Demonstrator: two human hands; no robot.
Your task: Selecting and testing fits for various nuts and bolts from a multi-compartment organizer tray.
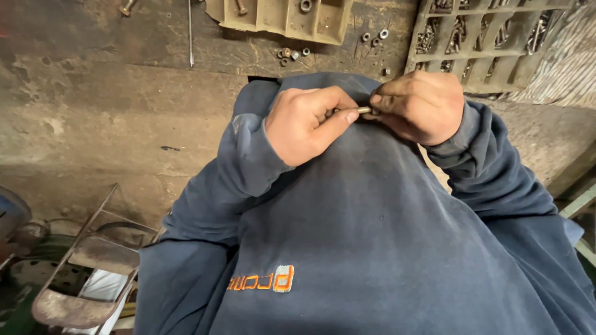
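My left hand [307,121] and my right hand [419,105] meet in front of my chest, over my dark blue sweatshirt [372,236]. Both pinch a small metal bolt [363,110] that lies sideways between their fingertips. The left thumb and forefinger grip one end; the right fingers close on the other end, where a small nut may sit, though I cannot make it out. Most of the bolt is hidden inside the fingers.
A worn, dirty workbench [112,105] lies ahead. On it rest a tan sorting tray [285,18], a grid tray of bolts and screws [484,43], and loose nuts [288,54]. A rusty metal frame [87,267] stands at lower left.
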